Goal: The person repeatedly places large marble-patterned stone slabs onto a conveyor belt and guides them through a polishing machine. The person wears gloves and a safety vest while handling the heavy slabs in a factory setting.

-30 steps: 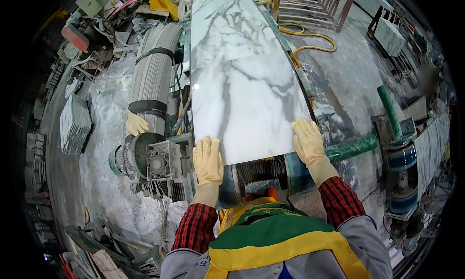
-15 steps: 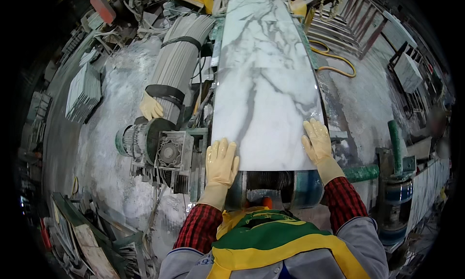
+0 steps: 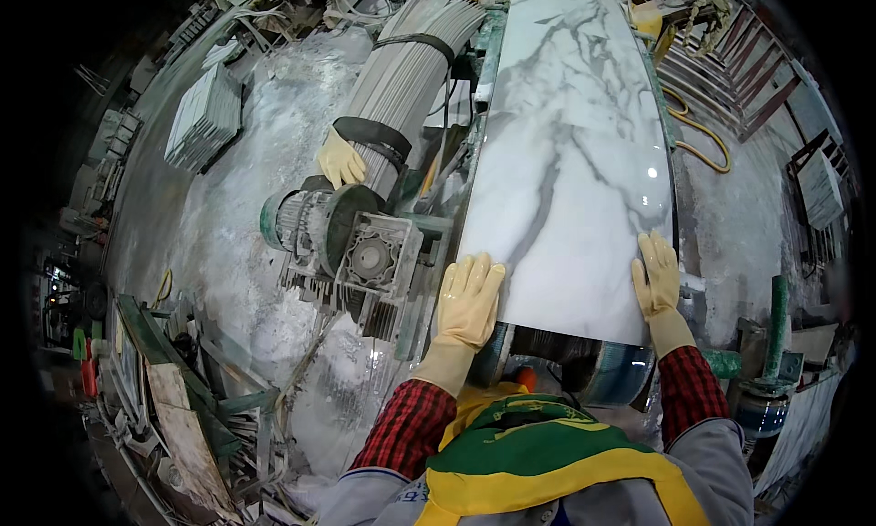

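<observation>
A long white marble slab (image 3: pixel 584 252) with grey veins lies flat before me on a roller conveyor, its near end over the blue end roller (image 3: pixel 619 373). My left hand (image 3: pixel 468 302), in a cream rubber glove, rests on the slab's near left edge with fingers stretched out. On the opposite edge my right hand (image 3: pixel 659 284), gloved the same way, lies with its fingers extended. Neither hand grips anything. The slab's surface looks wet and shiny.
Left of the conveyor stand a motor with gearbox (image 3: pixel 342 243) and a strapped bundle of grey strips (image 3: pixel 411 79) with a spare glove (image 3: pixel 342 158) by it. Stacked slabs (image 3: pixel 205 115), scrap boards (image 3: pixel 182 416), a yellow hose (image 3: pixel 703 147) and a green roller arm (image 3: pixel 777 330) surround it.
The whole view has swung, so the slab and machine appear farther right and tilted. Both hands stay on the slab's edges, with little movement along it.
</observation>
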The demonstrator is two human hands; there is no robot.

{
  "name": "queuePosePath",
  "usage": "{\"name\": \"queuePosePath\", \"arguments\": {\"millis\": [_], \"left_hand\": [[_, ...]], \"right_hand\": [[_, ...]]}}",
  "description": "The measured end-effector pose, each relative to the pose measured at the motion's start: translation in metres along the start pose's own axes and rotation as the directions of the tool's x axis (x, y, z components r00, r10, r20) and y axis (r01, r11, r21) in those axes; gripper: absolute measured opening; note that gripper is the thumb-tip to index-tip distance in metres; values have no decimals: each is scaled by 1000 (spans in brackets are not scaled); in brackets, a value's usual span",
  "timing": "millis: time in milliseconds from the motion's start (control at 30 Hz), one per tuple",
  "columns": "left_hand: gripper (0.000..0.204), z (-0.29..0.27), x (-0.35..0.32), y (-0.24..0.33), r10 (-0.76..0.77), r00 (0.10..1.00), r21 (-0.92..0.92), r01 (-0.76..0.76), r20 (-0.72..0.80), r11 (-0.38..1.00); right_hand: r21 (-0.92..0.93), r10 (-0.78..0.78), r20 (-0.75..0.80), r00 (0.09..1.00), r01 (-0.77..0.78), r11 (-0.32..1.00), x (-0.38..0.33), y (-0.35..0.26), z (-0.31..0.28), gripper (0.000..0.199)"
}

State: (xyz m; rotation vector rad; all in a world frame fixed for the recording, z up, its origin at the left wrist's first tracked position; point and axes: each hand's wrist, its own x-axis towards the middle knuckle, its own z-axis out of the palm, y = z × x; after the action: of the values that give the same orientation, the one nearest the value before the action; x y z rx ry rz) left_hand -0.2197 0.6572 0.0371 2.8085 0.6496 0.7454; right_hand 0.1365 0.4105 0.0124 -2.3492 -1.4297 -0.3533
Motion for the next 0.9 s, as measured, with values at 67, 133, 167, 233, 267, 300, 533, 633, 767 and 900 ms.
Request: {"name": "queuePosePath", "arguments": {"millis": [67,133,167,233,267,300,533,633,767,900], "left_hand": [[39,-1,-1,0,-12,1000,10,12,22,1000],[40,-4,0,1,10,1000,11,-10,2,1000],[41,-5,1,2,9,1000,-5,-9,11,1000],[42,-11,4,4,15,1000,2,-15,17,1000],[43,-11,4,6,17,1000,-10,-16,26,1000],[44,-13,4,5,16,999,-13,-16,34,1000],[47,-11,-3,5,5,999,2,-5,49,1000],[47,-12,-6,5,10,999,-3,-10,42,1000],[46,-18,-5,9,8,998,-18,-7,66,1000],[46,-18,-4,11,15,998,-4,-15,58,1000]], "right_hand": [[-6,-29,-19,999,29,1000,1,-4,3,58],[-33,-60,-49,997,58,998,0,-2,6,59],[-12,-96,-86,992,96,995,-1,0,5,60],[-2,-94,-91,991,94,996,0,0,7,59],[3,-93,-93,991,93,996,-2,1,5,59],[22,-45,-52,998,46,999,-2,-2,4,58],[4,-59,-74,995,60,998,-6,-3,4,55],[17,-69,-90,994,71,997,-7,-4,3,54],[1,-39,-55,998,39,999,-9,-4,3,54],[11,-16,-61,998,16,1000,-11,-6,0,51]]}}
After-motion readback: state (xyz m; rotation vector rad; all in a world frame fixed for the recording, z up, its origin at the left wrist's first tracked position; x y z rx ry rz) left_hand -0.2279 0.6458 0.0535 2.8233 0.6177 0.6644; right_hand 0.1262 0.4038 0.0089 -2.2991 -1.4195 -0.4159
